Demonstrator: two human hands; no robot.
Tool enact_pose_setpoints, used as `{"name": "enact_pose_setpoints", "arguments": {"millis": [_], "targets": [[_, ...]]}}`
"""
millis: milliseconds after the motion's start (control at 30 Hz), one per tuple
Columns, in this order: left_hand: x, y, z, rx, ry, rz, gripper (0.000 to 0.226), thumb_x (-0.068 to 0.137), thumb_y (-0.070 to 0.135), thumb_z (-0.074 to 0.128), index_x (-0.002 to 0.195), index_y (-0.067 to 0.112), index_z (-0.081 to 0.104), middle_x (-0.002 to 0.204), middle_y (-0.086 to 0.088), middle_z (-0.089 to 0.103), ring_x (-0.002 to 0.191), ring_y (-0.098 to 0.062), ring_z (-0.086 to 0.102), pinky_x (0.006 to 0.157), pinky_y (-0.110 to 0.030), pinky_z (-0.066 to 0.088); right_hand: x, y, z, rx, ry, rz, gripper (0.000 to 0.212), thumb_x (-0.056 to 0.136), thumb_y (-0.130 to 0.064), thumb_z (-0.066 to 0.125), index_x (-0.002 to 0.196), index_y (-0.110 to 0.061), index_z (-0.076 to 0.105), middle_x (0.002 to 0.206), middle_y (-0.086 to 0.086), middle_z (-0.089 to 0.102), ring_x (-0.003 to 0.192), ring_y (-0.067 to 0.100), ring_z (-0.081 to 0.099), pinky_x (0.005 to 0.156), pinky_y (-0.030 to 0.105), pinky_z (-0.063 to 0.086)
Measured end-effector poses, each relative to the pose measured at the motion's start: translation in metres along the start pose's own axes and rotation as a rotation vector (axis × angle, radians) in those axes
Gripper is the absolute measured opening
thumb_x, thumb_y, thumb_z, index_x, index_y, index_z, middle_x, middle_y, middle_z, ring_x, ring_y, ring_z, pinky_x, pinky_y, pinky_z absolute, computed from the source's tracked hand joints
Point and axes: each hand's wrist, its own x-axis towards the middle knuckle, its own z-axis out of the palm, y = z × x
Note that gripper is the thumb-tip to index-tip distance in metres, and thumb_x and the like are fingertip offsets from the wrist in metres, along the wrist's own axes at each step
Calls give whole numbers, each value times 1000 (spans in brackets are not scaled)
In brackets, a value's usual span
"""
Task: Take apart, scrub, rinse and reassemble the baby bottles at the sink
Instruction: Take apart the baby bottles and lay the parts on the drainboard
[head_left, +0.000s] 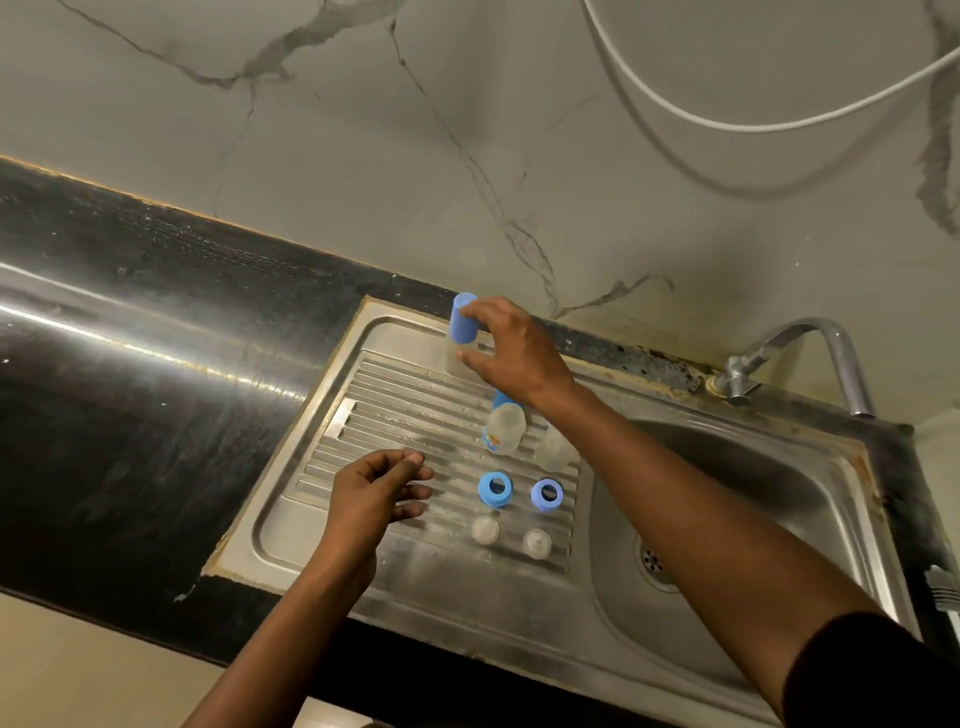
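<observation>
My right hand (514, 353) seemingly pinched the capped bottle (462, 325) to pull it apart, my left hand (374, 493) hovering slack, empty.

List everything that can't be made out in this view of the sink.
- Capped bottle at the far corner of the drainboard, head view: its clear body is blurred and partly behind the right hand, so grip or mere touch is unclear.
- Middle bottle: its blue top is hidden under the right wrist, and its print is too small to read.
- Clear bottle beside it: the far end is covered by the forearm.
- White object: cut off by the right edge.
</observation>
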Motion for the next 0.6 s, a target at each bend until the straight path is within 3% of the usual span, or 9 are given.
{"name": "enact_pose_setpoints", "arguments": {"millis": [167, 267, 467, 600], "targets": [[5, 7, -1, 18, -10, 36, 14, 101, 15, 69, 108, 5, 76, 99, -19, 79, 84, -30, 73, 73, -38, 58, 37, -4, 6, -124, -86, 67, 77, 94, -27, 79, 160, -25, 40, 169, 2, 32, 149, 30, 41, 116, 50, 44], [5, 8, -5, 18, -12, 50, 14, 102, 15, 68, 108, 5, 76, 99, -18, 79, 84, -30, 73, 74, -39, 58, 50, -4, 9, -195, -171, 96, 80, 97, -25, 76, 164, -25, 33, 172, 3, 26, 150, 31, 41, 117, 49, 43], [3, 7, -14, 17, -6, 65, 14, 101, 14, 69, 110, 7, 77, 101, -18, 79, 84, -29, 73, 75, -40, 58, 52, -2, 17, -145, -169, 132, 60, 99, -6, 68, 155, -17, 47, 152, 11, 48, 133, 32, 55, 105, 38, 49], [1, 8, -17, 44, 4, 93, 13, 100, 12, 70, 111, 9, 77, 99, -14, 80, 88, -32, 73, 78, -43, 59, 40, -5, 16, -96, -129, 113, 52, 97, -6, 71, 145, -14, 55, 141, 12, 55, 124, 32, 59, 101, 43, 53]]}}
